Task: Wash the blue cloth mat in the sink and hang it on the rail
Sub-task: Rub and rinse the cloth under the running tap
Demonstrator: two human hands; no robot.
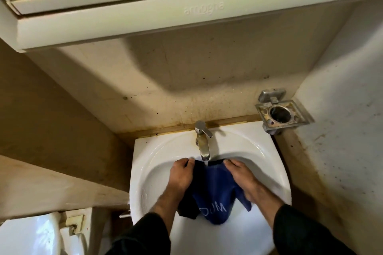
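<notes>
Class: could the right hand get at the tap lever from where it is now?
Probably yes: the right hand grips the blue cloth mat just below the tap lever, with nothing between them, but it must release the mat first.

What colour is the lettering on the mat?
White, on the blue cloth mat, seen in the head view.
</notes>
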